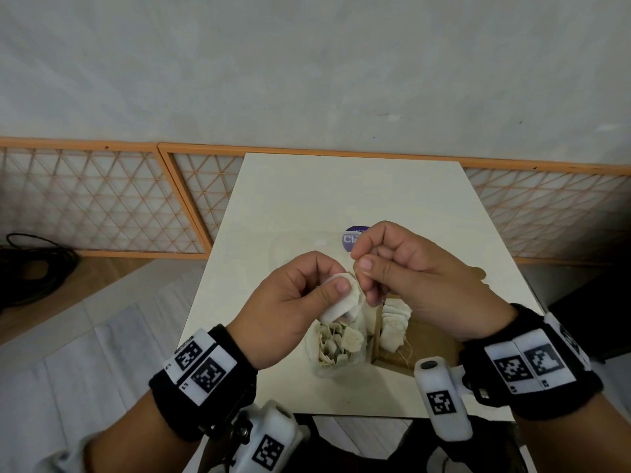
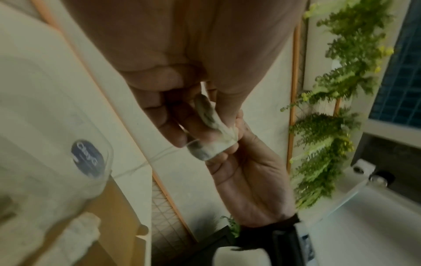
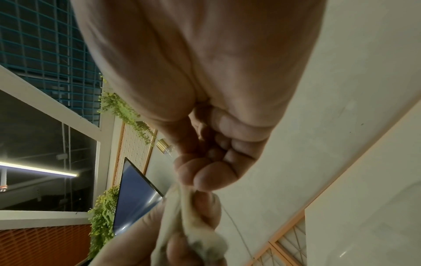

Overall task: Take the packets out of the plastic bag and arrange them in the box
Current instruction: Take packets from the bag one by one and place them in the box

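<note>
My left hand (image 1: 336, 283) grips a couple of white packets (image 1: 341, 302) between thumb and fingers, held above the table. The right hand (image 1: 360, 264) pinches the top edge of a packet (image 2: 227, 133) where a thin string leaves it. Under the hands lies the clear plastic bag (image 1: 336, 346) with several more packets in it. Right of the bag stands the brown cardboard box (image 1: 430, 339), with a row of white packets (image 1: 394, 324) along its left wall. In the right wrist view the curled right fingers (image 3: 205, 178) meet the packet (image 3: 182, 207) beside the left fingers (image 3: 200, 203).
A clear plastic container with a round purple sticker (image 1: 351, 238) lies on the white table (image 1: 307, 199) behind the hands. An orange lattice screen (image 1: 102, 199) runs along the wall. A black cable coil (image 1: 34, 268) lies on the floor at the left.
</note>
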A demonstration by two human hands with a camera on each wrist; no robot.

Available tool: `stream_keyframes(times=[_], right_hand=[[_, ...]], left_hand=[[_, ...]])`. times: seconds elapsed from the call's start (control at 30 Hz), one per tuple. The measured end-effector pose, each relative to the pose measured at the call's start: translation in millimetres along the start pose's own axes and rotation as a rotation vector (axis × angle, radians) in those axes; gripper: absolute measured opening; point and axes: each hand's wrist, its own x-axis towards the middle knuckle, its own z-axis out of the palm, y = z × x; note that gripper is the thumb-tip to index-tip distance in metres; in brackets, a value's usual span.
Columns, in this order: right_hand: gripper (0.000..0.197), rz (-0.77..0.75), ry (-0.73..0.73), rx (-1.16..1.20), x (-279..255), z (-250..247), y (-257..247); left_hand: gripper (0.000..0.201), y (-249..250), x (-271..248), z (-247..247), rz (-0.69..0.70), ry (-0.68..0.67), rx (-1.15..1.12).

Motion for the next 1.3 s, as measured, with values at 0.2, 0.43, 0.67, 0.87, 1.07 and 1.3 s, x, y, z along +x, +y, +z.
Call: stream_keyframes(times=[0.2, 0.43, 0.67, 0.87, 1.07, 1.3], right_hand=[[0.012, -0.031, 0.007, 0.03, -1, 1, -1], [0.013, -0.047, 0.046, -0.063, 3, -1, 6], [0.011, 0.027, 0.086, -0.159, 12, -2, 31], [0.008, 0.087, 0.0, -0.145, 17, 13, 54], [0.013, 0.191, -0.073, -0.468, 20, 10, 90], [0.048, 0.256, -0.281, -1.099, 4, 11, 142]], left_hand=[[0.015, 0, 2, 2, -0.049, 0.042, -0.123], [0.02, -3, 6, 1, -0.079, 0.068, -0.044], [0.008, -5, 1, -3, -0.042, 0.146, 0.031], [0.012, 0, 3, -2, 0.032, 0.083, -0.078], [0.013, 1, 1, -6, 0.059, 0.086, -0.071], [0.019, -4, -3, -16, 0.028, 0.165, -0.077]])
